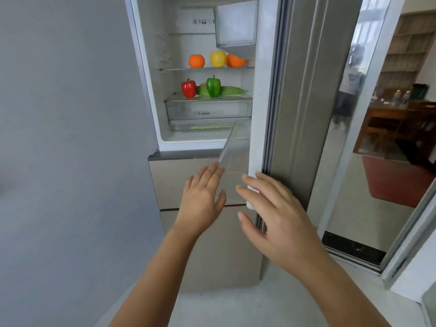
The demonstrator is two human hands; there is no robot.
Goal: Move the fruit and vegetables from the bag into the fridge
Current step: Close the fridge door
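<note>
The fruit [217, 59] and vegetables [201, 88] are stored on the fridge [151, 90] shelves. Both hands, left [203, 197] and right [271, 213], are released and empty. The door [264, 114] is best pushed shut evenly by its edge.

Bright food in a white fridge [151, 90]

Two oranges [196, 61] are orange, the apple [218, 58] yellow, one pepper [188, 88] red, one pepper [213, 87] green.

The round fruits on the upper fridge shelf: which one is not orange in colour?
The yellow fruit, which looks like an apple, standing in the middle of the upper shelf. The left orange and the right orange on either side of it are both orange.
</note>
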